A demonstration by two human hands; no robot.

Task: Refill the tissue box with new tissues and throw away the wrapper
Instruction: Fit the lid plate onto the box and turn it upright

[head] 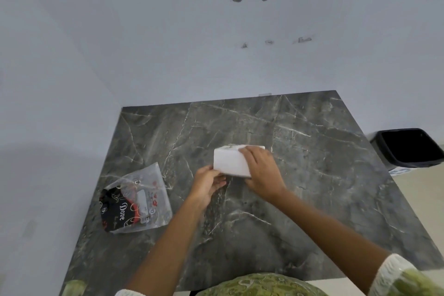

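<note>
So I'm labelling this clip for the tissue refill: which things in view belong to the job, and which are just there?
Part of the job:
- white tissue box, held by left hand and right hand
- clear printed wrapper lying on the table's left side
- black bin on the floor to the right

Just there:
- marble table
- wall with patched marks

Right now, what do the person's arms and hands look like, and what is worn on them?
Both forearms are bare from wrist to near the elbow. The left hand and right hand wear no gloves; no rings or watch show. A white knitted cuff ends the right sleeve, green patterned fabric behind it. A similar white cuff edge shows on the left.
</note>
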